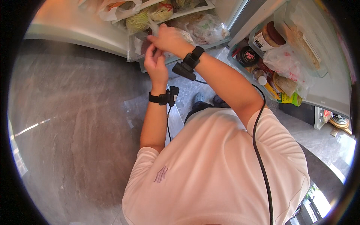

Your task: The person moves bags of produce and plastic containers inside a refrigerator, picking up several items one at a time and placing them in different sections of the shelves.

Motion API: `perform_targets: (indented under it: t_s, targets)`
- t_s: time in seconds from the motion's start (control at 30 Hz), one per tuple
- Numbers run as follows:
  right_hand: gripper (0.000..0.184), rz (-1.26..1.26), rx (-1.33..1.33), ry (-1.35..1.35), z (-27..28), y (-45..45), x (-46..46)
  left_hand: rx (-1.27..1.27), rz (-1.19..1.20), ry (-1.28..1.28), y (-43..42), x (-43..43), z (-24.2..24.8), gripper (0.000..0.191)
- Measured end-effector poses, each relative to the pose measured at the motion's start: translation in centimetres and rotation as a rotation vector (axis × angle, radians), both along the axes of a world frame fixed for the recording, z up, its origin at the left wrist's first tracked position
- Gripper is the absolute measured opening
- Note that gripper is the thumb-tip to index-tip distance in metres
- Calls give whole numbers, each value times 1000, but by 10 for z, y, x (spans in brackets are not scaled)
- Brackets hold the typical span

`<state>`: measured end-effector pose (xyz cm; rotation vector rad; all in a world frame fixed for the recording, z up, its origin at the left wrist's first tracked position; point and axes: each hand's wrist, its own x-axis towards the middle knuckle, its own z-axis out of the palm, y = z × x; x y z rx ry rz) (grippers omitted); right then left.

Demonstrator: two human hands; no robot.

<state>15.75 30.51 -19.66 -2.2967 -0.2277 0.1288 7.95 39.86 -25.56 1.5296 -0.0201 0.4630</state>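
Observation:
My left hand (156, 66) is raised at the front of an open refrigerator drawer (180, 56), with its fingers bent beside a clear plastic bag (135, 46) that has something dark reddish in it. Just above and to the right, my right hand (170, 39) reaches over the drawer, its fingers near the upper part of that bag. The two hands nearly meet. Whether either one grips the plastic is hard to see. Another clear bag (208, 28) with food inside lies in the drawer, right of my right hand. Greenish-white cabbages (137, 21) lie behind the hands.
To the right, the open refrigerator door holds a brown-lidded jar (270, 35), a dark-lidded jar (247, 56), a white-capped bottle (261, 78) and a plastic bag (285, 60) in its bins. A white bag (118, 11) hangs over the shelf edge at upper left. Cables run from both wristbands.

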Motion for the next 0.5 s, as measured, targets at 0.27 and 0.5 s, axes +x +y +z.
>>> perform_targets:
  t_s: [0.27, 0.5]
  targets:
    - [25, -69, -136, -16, -38, -22, 6, 1259, 673, 73, 49, 29, 21, 49]
    - [21, -119, 33, -245, -3, -33, -4, 1057, 409, 431, 68, 40, 20, 26]
